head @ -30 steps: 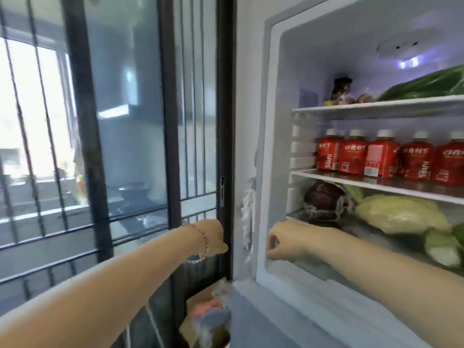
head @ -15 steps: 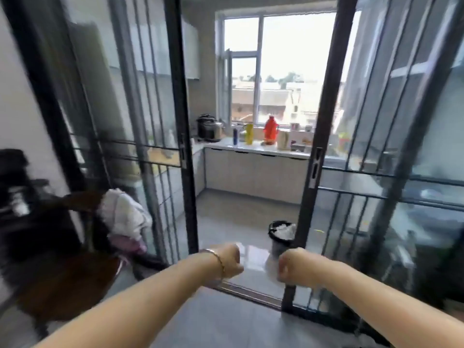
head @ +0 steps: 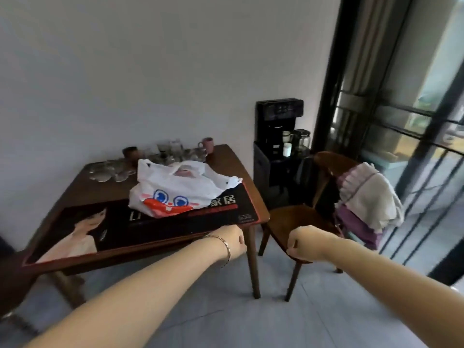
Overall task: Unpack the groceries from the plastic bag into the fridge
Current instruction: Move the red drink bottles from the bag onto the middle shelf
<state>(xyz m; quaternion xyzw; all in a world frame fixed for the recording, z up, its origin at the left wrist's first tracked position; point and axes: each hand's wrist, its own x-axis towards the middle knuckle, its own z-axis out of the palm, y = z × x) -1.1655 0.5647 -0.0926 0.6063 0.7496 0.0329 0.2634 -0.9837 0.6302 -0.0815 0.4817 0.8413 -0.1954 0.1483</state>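
Both hands, left hand [head: 234, 241] and right hand [head: 302, 243], curl into empty loose fists short of the brown wooden table [head: 105, 189], where the white printed plastic bag [head: 175, 188] sits open-mouthed, likely for further unpacking.

"家居" on the dark table mat [head: 160, 227]

My count from the head camera.
I see one plastic bag [head: 179, 190], one pink mug [head: 207, 144], one wooden chair [head: 305, 219], one worktop [head: 100, 189], two closed grips.
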